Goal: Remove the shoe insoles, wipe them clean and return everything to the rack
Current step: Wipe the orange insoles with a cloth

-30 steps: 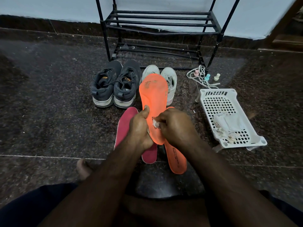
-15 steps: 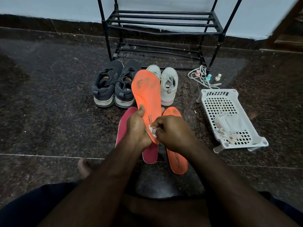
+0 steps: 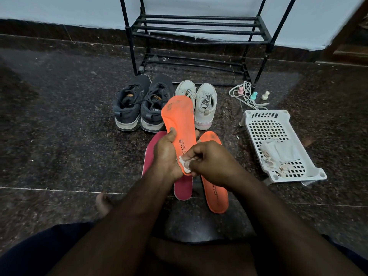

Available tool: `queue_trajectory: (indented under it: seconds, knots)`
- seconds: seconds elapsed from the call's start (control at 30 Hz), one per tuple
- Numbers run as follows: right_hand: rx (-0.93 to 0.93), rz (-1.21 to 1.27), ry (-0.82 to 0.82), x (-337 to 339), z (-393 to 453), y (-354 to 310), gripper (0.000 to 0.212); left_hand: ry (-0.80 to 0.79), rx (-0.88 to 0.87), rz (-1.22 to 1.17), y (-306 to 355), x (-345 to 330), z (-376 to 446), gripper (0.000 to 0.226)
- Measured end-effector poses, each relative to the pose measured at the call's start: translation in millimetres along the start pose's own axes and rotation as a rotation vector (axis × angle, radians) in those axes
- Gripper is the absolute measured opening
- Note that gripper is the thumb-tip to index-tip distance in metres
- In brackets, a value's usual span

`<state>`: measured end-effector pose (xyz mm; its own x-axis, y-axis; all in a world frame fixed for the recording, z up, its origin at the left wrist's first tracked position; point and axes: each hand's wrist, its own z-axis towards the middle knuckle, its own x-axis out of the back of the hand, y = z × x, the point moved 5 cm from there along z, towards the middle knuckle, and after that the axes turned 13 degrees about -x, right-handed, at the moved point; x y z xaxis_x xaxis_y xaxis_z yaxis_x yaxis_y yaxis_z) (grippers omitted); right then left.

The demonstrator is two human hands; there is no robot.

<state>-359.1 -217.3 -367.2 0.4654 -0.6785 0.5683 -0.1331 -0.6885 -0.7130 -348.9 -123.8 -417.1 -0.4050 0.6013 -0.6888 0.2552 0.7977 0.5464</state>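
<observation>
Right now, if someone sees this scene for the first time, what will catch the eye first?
The bright orange insole at the centre, held up by the left hand while the right hand presses a small white wipe on its heel. Behind it, two pairs of shoes stand on the floor before the black rack.

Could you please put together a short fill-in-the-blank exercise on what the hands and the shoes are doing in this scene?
1. The left hand holds up an insole coloured ____.
2. The right hand pinches a white ____ against it.
3. The dark shoes and white shoes stand on the ____, not on the rack.
4. The white basket lies to the ____ of the shoes.

Missing words: orange; wipe; floor; right
</observation>
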Motion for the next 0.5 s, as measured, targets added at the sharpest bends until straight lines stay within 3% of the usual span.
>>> queue_trajectory:
  seconds: [0.07, 0.17, 0.33, 0.5]
  knots:
    - [-0.011, 0.209, 0.023, 12, 3, 3, 0.019, -0.021, 0.021, 0.024, 0, -4, -3, 0.065]
    - [0.0, 0.427, 0.209, 38, 10, 11, 0.016, -0.012, -0.035, 0.024, 1, -2, -2, 0.055]
    - [0.019, 0.263, 0.343, 37, 15, 17, 0.018, -0.099, -0.023, 0.033, -1, -8, -8, 0.053]
    - [0.002, 0.283, 0.276, 35, 16, 20, 0.021, -0.179, -0.027, 0.02, 2, -10, -9, 0.055]
